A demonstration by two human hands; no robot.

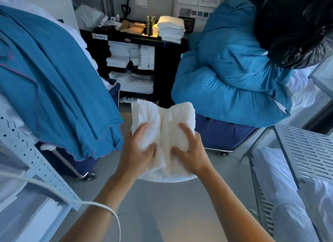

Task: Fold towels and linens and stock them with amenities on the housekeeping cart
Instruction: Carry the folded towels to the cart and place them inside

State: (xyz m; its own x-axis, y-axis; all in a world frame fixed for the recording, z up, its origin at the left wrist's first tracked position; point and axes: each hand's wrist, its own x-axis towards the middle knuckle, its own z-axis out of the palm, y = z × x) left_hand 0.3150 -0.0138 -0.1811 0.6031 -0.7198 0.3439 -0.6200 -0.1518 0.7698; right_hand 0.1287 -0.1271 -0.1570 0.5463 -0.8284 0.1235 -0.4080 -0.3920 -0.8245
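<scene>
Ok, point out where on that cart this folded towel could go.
Both hands, left hand and right hand, grip the towel. The cart top is crowded: amenities left, towel stack right. Its upper shelf shows one dark gap low between white piles; the lower shelf looks full.

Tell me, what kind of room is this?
Probably a hotel linen or housekeeping room. A black housekeeping cart holds stacked white towels, and big blue laundry bundles sit on wheeled bins.

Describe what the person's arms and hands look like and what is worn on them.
Both forearms are bare to the frame's lower edge, with no sleeves showing. The left hand and right hand wear no gloves; no rings, watch or bracelet are visible. A thin white cord crosses over the left forearm.
</scene>
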